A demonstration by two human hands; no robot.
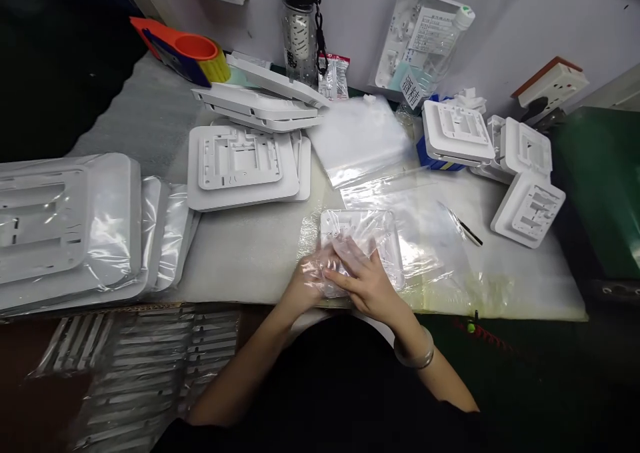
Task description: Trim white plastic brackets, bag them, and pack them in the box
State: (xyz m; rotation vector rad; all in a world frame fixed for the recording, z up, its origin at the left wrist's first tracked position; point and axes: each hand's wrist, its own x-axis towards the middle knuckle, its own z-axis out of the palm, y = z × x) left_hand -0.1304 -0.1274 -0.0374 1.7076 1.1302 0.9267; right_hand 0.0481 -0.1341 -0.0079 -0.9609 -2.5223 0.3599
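In front of me at the table's near edge lies a white plastic housing (393, 243), with a clear plastic bag (370, 223) over it. My left hand (311, 279) is at the housing's near left corner, its fingers closed on the bag and partly behind the shiny film. My right hand (367, 283) crosses over the housing from the right, its fingers bent around the film close to my left fingers. Glare and overlapping plastic hide the exact fingertip contact. More flat clear bags (360, 139) are spread on the table just beyond the housing.
Bagged housings (115, 219) are piled at left, with bare white housings (240, 166) beside them. More housings (530, 209) stand at right near a dark pen-like tool (470, 231). A tape dispenser (195, 49), drink bottle (300, 36) and clear labelled bottle (435, 56) line the back.
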